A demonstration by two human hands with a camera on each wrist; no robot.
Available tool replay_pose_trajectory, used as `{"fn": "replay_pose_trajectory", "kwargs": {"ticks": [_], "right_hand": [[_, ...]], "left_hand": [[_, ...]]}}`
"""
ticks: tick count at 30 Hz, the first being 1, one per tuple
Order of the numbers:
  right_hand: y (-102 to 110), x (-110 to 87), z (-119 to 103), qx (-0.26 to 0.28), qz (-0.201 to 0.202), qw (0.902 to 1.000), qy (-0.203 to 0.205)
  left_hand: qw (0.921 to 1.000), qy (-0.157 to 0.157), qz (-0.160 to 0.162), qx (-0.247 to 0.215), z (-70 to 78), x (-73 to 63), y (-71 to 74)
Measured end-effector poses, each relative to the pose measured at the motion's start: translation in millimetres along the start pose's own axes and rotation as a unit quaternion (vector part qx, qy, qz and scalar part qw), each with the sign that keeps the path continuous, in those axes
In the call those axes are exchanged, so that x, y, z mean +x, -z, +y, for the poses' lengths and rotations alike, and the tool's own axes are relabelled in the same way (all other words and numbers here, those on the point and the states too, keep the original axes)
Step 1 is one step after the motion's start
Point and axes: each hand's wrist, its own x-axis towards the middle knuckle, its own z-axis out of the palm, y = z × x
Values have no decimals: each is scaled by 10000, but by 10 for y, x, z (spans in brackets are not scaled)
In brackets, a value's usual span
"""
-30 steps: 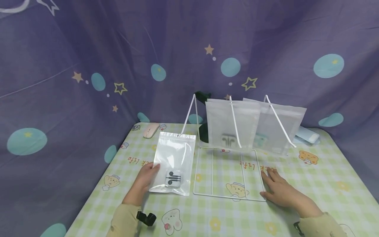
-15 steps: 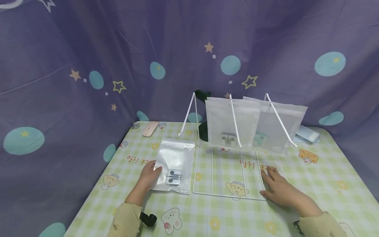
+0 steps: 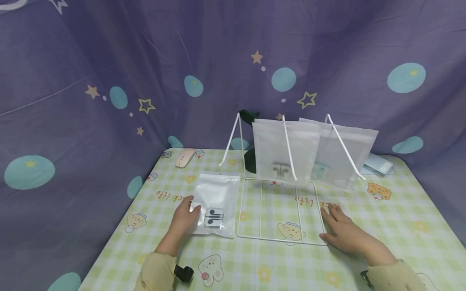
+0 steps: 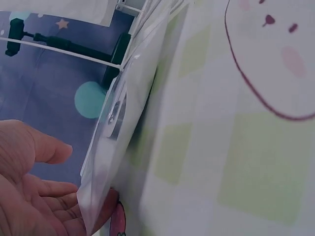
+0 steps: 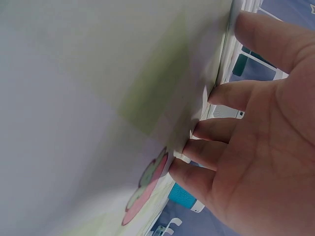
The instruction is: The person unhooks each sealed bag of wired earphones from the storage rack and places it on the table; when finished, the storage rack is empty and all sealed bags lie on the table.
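A clear-fronted zip bag with a boxed pair of wired earphones inside lies on the cloth left of a white wire rack. My left hand is at the bag's left edge. In the left wrist view, the fingertips reach under the bag's edge and the thumb stands apart from it. My right hand rests on the cloth with fingers extended, thumb and fingertips at the right side of the rack's base. Two frosted zip bags hang on the rack: the left bag also shows earphones, the right bag something teal.
A pink computer mouse sits at the back left of the checked tablecloth. Light-blue flat items lie at the back right. Behind the rack stands a dark green stand. Purple curtain hangs behind the table.
The zip bag's top edge has come down, so the bag lies flatter on the cloth. My left thumb has come away from it. The right hand and rack have stayed still.
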Motion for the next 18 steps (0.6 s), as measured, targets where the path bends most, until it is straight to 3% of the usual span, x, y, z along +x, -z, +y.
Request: {"fn": "replay_pose_trajectory", "kwargs": {"ticks": [8, 18], "right_hand": [[-6, 0, 6, 26, -2, 10000, 4], [-9, 0, 6, -35, 59, 10000, 2]], "left_hand": [[9995, -88, -74, 282, 30, -43, -11], [9943, -749, 263, 705, 146, -89, -74]]}}
